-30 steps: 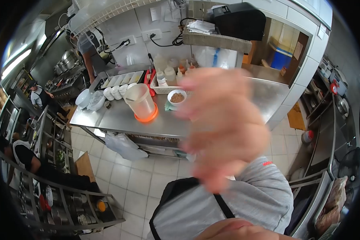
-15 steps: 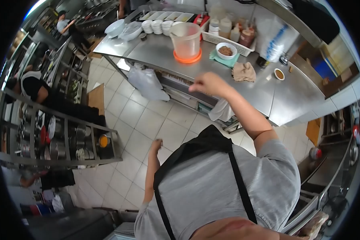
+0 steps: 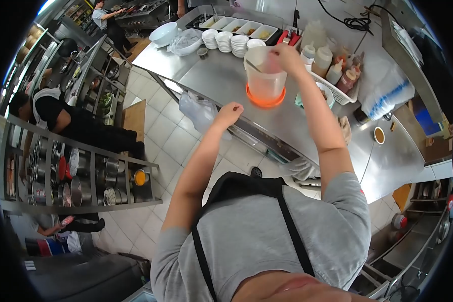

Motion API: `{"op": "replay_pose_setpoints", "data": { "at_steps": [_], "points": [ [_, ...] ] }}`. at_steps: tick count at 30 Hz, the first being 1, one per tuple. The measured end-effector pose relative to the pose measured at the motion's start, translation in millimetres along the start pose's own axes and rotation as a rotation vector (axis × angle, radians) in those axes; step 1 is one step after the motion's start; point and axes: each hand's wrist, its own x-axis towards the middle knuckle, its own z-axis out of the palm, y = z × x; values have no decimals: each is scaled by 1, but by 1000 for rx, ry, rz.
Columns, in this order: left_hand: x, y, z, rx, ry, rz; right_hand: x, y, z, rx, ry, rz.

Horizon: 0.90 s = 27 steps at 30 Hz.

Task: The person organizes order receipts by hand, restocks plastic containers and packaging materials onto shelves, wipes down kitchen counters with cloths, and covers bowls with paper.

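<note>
Standing upright | clear tub [image 3: 265,84] | right hand [image 3: 286,57] at rim (right side)

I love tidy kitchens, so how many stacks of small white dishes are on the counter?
4, in a row on the counter: leftmost stack, second stack, third stack, and fourth stack, partly hidden behind the tub. More may be hidden there.

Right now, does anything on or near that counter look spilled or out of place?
No spill shows around the translucent tub. The black cable hangs in a loose tangle above the squeeze bottles, unlike the neatly stacked white dishes.
</note>
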Motion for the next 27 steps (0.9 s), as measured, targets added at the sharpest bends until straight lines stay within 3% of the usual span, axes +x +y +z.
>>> {"op": "replay_pose_setpoints", "data": {
  "at_steps": [2,3,5,8,12,14,16,18,19,23,25,27],
  "points": [
    [22,-11,8,25,-52,-94,19,-8,17,-183,-487,-26],
    [27,-9,9,21,-56,-100,26,-16,23,-184,-495,-22],
    [32,-6,7,-46,-69,-134,33,-27,36,-419,-818,-15],
    [39,3,0,-79,-45,-167,35,-20,50,-165,-796,-136],
    [57,20,-7,-208,-8,-234,40,-21,32,-297,-831,-122],
    [64,21,-6,-199,-8,-207,29,-27,11,-291,-513,-68],
    [68,22,-4,-179,-61,-192,28,-19,1,-293,-484,8],
    [77,23,-5,-152,-106,-157,27,-1,2,-333,-73,-72],
    [77,20,-3,-129,-148,-165,22,6,5,-434,-11,-18],
    [73,24,-3,-77,-169,-174,11,14,21,-267,26,157],
    [67,26,-8,-108,-176,-144,3,6,17,-254,-224,271],
    [63,22,-11,-137,-196,-118,-11,0,17,-239,-181,238]
  ]
}}
